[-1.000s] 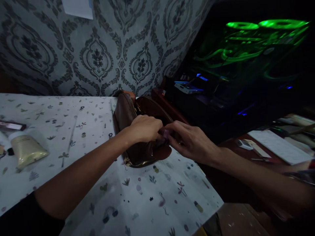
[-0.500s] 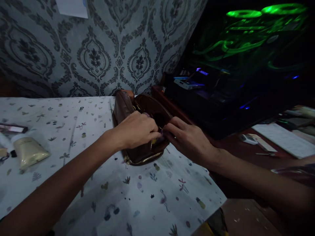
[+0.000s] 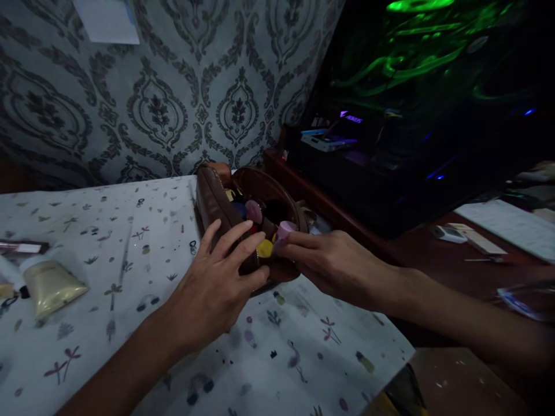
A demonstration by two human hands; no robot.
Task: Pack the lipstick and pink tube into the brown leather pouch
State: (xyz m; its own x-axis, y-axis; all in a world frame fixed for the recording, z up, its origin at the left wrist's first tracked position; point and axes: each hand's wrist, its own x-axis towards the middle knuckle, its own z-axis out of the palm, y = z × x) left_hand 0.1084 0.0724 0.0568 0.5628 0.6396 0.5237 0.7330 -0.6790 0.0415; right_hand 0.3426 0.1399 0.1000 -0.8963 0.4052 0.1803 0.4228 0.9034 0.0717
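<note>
Resting spread and flat, left hand (image 3: 217,283) on soft brown pouch (image 3: 217,202) near tablecloth's (image 3: 130,231) far right edge; right hand (image 3: 329,263) pinching pink cap (image 3: 286,229) inside. Probably light, floppy; best gripped by stiff zipper rim.

pouch (image 3: 217,202) on table (image 3: 130,231), tube (image 3: 50,284) far left, computer (image 3: 411,127) right
</note>
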